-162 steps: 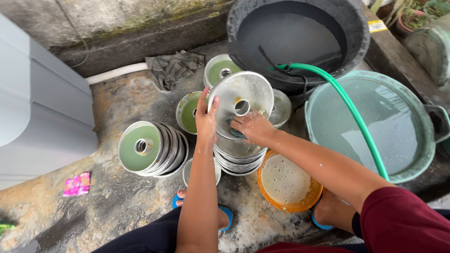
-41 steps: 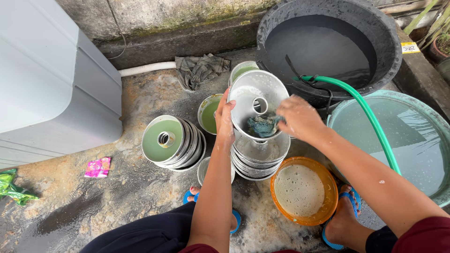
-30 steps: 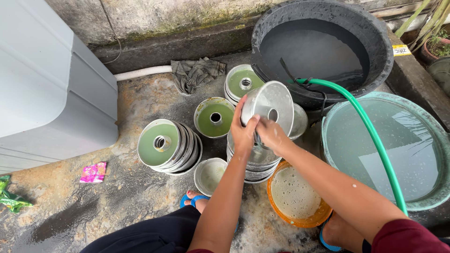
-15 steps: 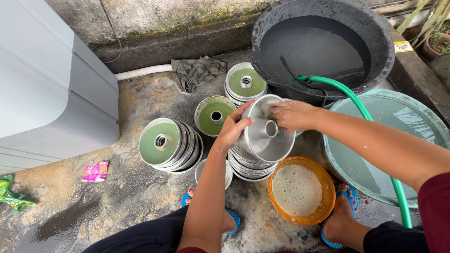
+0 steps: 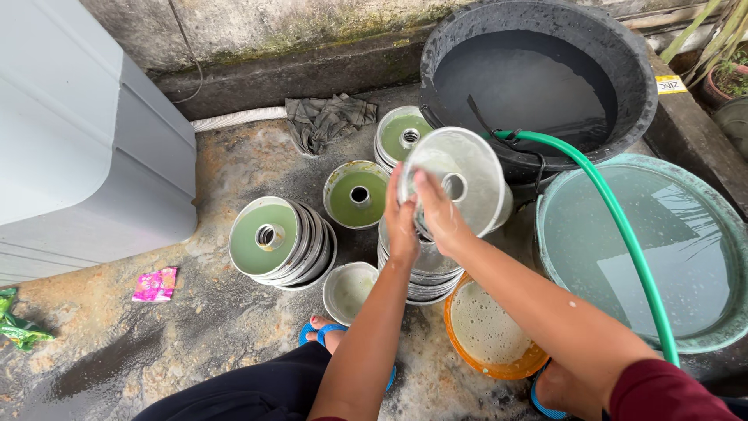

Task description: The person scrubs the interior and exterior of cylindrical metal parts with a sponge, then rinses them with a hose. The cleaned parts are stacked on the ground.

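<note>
I see both hands — left hand (image 5: 401, 226) and right hand (image 5: 440, 214) — pinching the round metal mould (image 5: 454, 183), tilted above the stack of moulds (image 5: 425, 269), for scrubbing.

Beyond the grip stands a black tub (image 5: 623, 70) of water, a green hose (image 5: 623, 226) hooked over its rim. To the right sits a green basin (image 5: 705, 339). Far left lie a grey rag (image 5: 327, 121) and a pink wrapper (image 5: 156, 284).
</note>
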The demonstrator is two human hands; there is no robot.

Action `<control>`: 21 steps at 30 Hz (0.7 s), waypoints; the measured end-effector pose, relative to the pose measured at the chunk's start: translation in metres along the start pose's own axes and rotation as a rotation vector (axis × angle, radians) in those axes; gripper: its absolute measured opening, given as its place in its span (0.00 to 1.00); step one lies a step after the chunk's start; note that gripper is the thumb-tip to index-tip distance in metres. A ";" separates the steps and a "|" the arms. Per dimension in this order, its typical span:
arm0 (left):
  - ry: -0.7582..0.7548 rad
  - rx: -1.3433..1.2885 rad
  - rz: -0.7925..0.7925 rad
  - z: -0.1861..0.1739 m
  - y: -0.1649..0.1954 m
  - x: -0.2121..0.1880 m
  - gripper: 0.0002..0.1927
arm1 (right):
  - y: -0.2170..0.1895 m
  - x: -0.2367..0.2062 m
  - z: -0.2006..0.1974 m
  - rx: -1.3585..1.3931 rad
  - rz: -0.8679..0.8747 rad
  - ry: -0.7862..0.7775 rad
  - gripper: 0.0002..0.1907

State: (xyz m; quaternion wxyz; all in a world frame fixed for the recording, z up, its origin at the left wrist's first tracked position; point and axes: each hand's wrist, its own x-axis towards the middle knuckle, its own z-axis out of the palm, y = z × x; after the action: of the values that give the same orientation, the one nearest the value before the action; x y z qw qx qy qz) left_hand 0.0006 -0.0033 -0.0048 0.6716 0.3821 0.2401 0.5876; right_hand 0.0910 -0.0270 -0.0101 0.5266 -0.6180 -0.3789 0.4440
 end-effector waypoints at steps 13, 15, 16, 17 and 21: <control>-0.114 0.383 -0.173 -0.049 0.017 0.049 0.16 | -0.093 0.027 -0.090 -0.595 -0.061 -0.757 0.38; -0.276 0.652 -0.113 -0.041 0.016 0.050 0.16 | -0.115 0.037 -0.101 -0.637 -0.125 -0.547 0.33; -0.347 0.773 -0.107 -0.035 0.017 0.050 0.17 | -0.123 0.039 -0.103 -0.648 -0.175 -0.469 0.32; -0.419 0.896 -0.102 -0.029 0.019 0.049 0.18 | -0.128 0.038 -0.102 -0.656 -0.224 -0.393 0.30; -0.160 0.915 -0.026 -0.003 0.023 0.038 0.18 | -0.119 0.010 -0.072 -0.714 -0.716 0.029 0.31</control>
State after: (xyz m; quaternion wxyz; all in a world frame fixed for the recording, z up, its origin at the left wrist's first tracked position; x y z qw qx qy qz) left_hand -0.0081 0.0348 0.0165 0.4580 0.6802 0.4268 0.3814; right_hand 0.1621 -0.0211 0.1098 0.4070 -0.5969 -0.6879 0.0697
